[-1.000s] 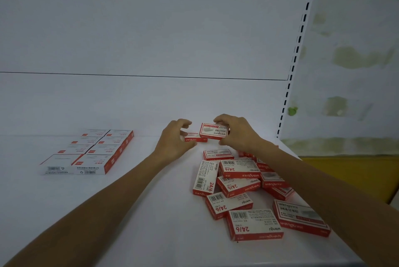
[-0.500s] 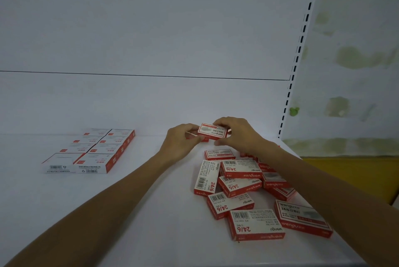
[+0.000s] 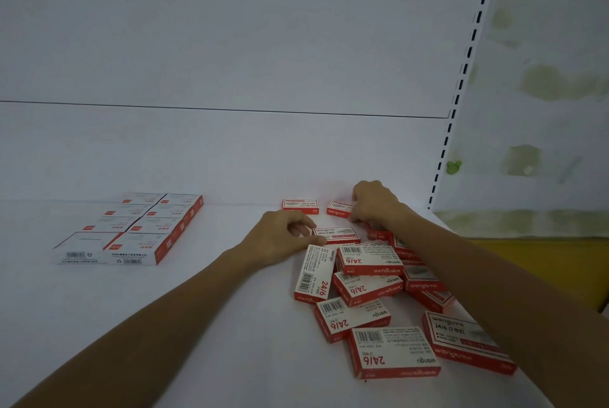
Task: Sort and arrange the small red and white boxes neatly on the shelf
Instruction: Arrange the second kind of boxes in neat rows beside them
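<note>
- A second ago my right grip (image 3: 375, 205) held one box in the air above the shelf (image 3: 197, 325). Half a second ago both grips had it.
- Now that new box (image 3: 338, 209) lies flat at the back of the shelf. It sits just right of the back box (image 3: 300, 205), with a narrow gap between them.
- My right grip still curls over the new box's right end, clamped on it.
- My left grip (image 3: 280, 236) has let go and dropped to the next box (image 3: 336, 234), at the far edge of the pile (image 3: 369, 289). Its forefinger and thumb sit at that box's left end. I cannot tell whether they pinch it or only touch it.
- The pile is a jumble of red and white boxes, several overlapping, many barcode side up. It lies between my forearms and partly under the right one.
- Well apart on the left stands a block (image 3: 131, 229) of whiter boxes in two tidy columns.
- I judge that a fresh row is starting with two boxes in it. Most of the sorting remains, and the next box looks set to join that row.
</note>
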Available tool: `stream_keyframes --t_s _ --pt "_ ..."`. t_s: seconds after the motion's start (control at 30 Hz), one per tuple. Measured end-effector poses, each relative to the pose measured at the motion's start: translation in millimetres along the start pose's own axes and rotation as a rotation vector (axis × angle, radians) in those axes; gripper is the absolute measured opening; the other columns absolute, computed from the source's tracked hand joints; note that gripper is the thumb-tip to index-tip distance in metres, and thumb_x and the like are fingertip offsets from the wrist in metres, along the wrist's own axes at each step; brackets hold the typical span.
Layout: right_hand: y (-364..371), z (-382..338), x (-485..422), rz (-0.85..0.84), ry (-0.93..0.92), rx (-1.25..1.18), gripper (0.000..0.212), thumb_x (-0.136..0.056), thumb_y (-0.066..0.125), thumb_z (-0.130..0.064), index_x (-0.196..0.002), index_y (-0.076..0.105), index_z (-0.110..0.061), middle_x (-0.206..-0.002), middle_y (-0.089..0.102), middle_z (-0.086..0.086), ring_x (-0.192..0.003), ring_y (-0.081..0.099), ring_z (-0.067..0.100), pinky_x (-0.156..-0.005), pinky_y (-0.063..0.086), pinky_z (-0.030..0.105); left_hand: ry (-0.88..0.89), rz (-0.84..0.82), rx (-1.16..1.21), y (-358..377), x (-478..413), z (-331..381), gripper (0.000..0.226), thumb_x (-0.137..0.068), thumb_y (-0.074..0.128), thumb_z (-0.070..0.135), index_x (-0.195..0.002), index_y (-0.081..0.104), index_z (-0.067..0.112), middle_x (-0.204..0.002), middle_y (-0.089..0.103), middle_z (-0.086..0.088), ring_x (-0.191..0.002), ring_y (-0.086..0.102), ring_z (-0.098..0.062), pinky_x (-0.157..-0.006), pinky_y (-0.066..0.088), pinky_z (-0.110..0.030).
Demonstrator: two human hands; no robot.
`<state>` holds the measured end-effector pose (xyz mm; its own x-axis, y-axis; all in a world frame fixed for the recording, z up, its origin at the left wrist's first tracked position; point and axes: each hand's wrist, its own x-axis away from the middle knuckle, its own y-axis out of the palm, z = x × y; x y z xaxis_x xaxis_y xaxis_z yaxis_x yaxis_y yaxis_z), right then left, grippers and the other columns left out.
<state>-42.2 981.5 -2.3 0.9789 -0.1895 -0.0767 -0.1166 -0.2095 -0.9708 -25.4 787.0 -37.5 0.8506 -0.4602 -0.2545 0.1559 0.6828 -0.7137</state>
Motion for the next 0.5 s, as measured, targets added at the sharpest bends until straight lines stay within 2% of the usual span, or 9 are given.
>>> stream_keyframes --t_s 0.1,0.17,0.3,0.4,0.5 --pt "-3.4 -1.4 -2.8 -0.001 0.021 -0.004 0.027 -0.074 0.074 -0.015 -0.087 0.051 -0.007 -0.095 0.055 0.008 -0.082 0.055 0.022 -0.063 0.043 0.027 -0.013 -0.010 -0.027 0.1 0.1 1.6 0.044 -0.074 0.069 0.046 -0.111 0.064 0.021 -0.096 0.060 0.010 -0.090 0.056 -0.004 -0.075 0.043 -0.014" --pt "-3.0 -4.1 -4.8 -0.011 0.020 -0.028 0.026 -0.072 0.075 -0.013 -0.079 0.051 -0.007 -0.094 0.056 0.010 -0.078 0.053 0.020 -0.055 0.040 0.023 -0.021 -0.017 -0.035 0.5 0.2 2.2 0.046 -0.076 0.068 0.045 -0.114 0.062 0.021 -0.098 0.059 0.010 -0.093 0.055 -0.006 -0.079 0.043 -0.018" --pt "4.0 -8.3 -11.0 0.008 -0.015 -0.110 0.023 -0.075 0.071 -0.008 -0.093 0.061 0.000 -0.104 0.061 0.016 -0.079 0.054 0.021 -0.050 0.037 0.019 -0.019 -0.015 -0.041 0.6 0.0 2.6 0.041 -0.077 0.067 0.044 -0.111 0.064 0.020 -0.099 0.059 0.010 -0.092 0.055 -0.006 -0.082 0.046 -0.022" --pt "6.2 -8.6 -12.0 0.047 -0.017 -0.125 0.017 -0.077 0.067 -0.005 -0.092 0.060 0.001 -0.105 0.060 0.017 -0.078 0.055 0.022 -0.052 0.040 0.021 -0.017 -0.008 -0.025 1.2 -1.0 0.7 0.034 -0.079 0.067 0.040 -0.107 0.066 0.020 -0.103 0.063 0.006 -0.090 0.055 -0.006 -0.078 0.045 -0.019" --pt "3.7 -7.6 -5.6 0.078 -0.005 -0.042 0.015 -0.079 0.067 -0.011 -0.085 0.055 -0.006 -0.095 0.060 0.011 -0.074 0.053 0.022 -0.055 0.040 0.026 -0.023 0.001 -0.003 1.8 -1.8 0.0 0.029 -0.077 0.070 0.039 -0.100 0.066 0.022 -0.102 0.064 0.006 -0.088 0.056 -0.005 -0.072 0.043 -0.013"
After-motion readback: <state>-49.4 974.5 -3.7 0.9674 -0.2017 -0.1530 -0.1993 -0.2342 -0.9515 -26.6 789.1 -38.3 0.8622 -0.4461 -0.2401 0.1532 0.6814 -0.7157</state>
